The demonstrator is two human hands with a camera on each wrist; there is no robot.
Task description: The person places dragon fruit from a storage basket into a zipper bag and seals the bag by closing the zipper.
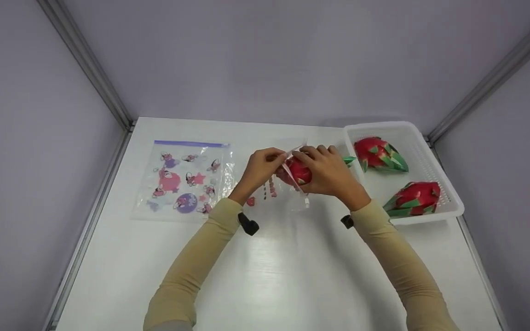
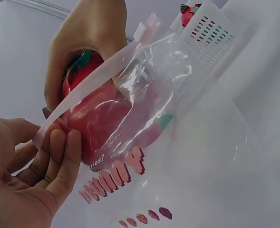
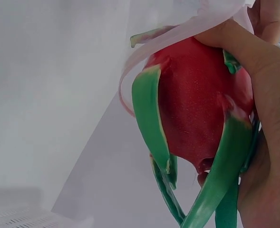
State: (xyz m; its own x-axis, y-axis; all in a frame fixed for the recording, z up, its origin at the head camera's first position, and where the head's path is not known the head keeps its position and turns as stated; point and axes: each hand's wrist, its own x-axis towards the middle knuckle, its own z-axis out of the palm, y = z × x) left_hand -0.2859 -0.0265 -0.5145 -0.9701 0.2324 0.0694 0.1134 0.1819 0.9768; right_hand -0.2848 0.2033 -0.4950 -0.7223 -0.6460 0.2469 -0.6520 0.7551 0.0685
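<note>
A red dragon fruit with green scales (image 3: 192, 99) is partly inside a clear slider zip bag (image 2: 144, 104) with a pink top strip. My right hand (image 1: 327, 172) grips the fruit at the bag's mouth, its green tips sticking out behind. With thumb and fingers my left hand (image 1: 262, 168) pinches the left end of the pink strip, seen closely in the left wrist view. Pink lettering and small strawberry prints (image 2: 151, 213) mark the bag's front. The bag's lower part lies toward the table.
To the right stands a white perforated basket (image 1: 449, 197) holding two dragon fruits (image 1: 377, 154). On the left a printed clear bag with a purple zip strip (image 1: 187, 179) lies flat on the white table (image 1: 256, 276). Grey walls (image 1: 269, 59) enclose the table.
</note>
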